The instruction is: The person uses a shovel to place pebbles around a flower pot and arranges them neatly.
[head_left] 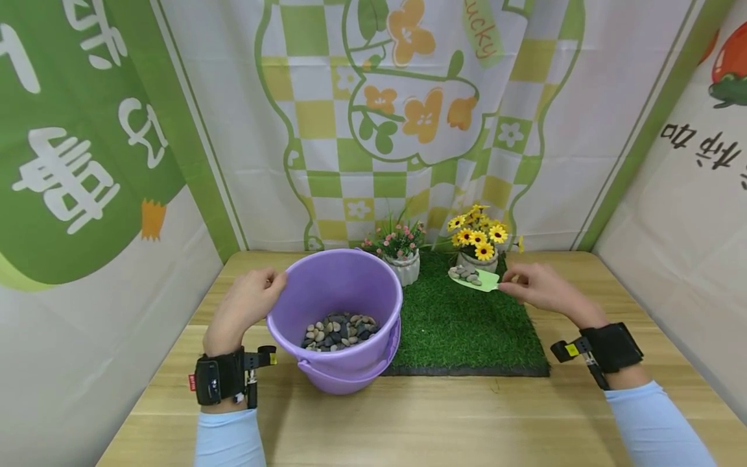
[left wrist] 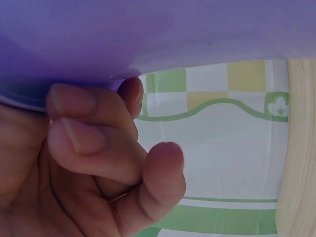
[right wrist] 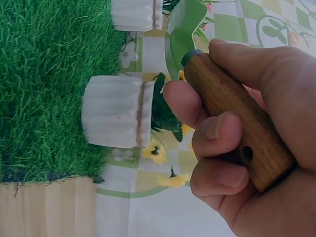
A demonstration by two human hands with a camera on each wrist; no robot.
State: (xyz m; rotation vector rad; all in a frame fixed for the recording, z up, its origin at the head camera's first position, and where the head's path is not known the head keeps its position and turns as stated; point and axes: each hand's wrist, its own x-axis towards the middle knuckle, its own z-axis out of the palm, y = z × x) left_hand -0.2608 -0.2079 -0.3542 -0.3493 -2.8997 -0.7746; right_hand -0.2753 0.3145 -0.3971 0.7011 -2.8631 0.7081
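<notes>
A purple bucket [head_left: 335,282] stands on the left part of the table, tilted towards me, with grey and tan pebbles [head_left: 341,332] on its bottom. At its left rim my left hand [head_left: 248,301] grips the edge; the left wrist view shows curled fingers [left wrist: 113,106] against the purple wall. My right hand [head_left: 543,288] holds a small garden trowel by its wooden handle [right wrist: 237,111], fingers wrapped around it. The trowel's light green blade [head_left: 487,281] carries a small heap of pebbles [head_left: 465,274] above the grass mat, apart from the bucket.
An artificial grass mat [head_left: 461,331] lies right of the bucket on the wooden table [head_left: 432,421]. Along its back edge stand a white pot [head_left: 408,269] of pink flowers and another pot [right wrist: 116,111] of yellow flowers [head_left: 478,233]. Printed curtains [head_left: 327,130] enclose the back and sides.
</notes>
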